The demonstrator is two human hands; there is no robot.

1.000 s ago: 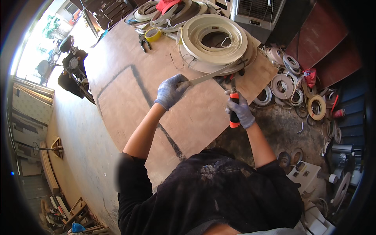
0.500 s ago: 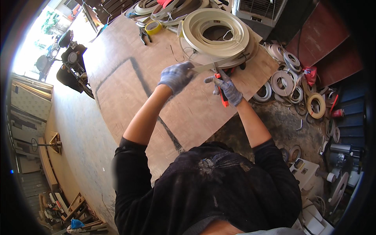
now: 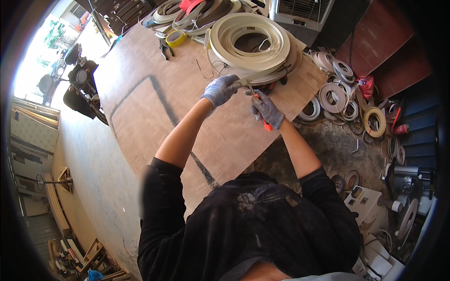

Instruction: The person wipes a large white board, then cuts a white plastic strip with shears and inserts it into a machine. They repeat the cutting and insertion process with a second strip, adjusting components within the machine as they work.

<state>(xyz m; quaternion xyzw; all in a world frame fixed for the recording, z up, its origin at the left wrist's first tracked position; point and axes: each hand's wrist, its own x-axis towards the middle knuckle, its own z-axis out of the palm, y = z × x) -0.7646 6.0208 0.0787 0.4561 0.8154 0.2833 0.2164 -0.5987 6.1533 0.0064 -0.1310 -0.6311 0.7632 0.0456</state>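
Observation:
A grey work glove covers my left hand (image 3: 220, 90), which is closed on the loose end of a cream edge-banding strip (image 3: 255, 76). The strip runs off a large cream coil (image 3: 221, 40) lying flat on other coils at the far end of the board. Just to the right, my gloved right hand (image 3: 269, 110) is wrapped round a red-orange and black utility knife (image 3: 255, 95). Its narrow tip points up at the strip, close to my left fingers; whether it touches the strip I cannot tell. Behind the right hand, under the coils, a dark and red object is partly hidden.
The coils rest on a wooden board (image 3: 140, 112) with dark painted lines. Yellow tape (image 3: 176, 38) and black-handled pliers (image 3: 165, 48) lie at its far left. More banding rolls (image 3: 332, 97) cover the floor to the right. A motorbike (image 3: 84, 84) stands on the left.
My right fingers, spread before, have closed round the knife, and its tip has come nearer my left hand. My left hand has shifted right along with the strip end. The whole view has tilted slightly.

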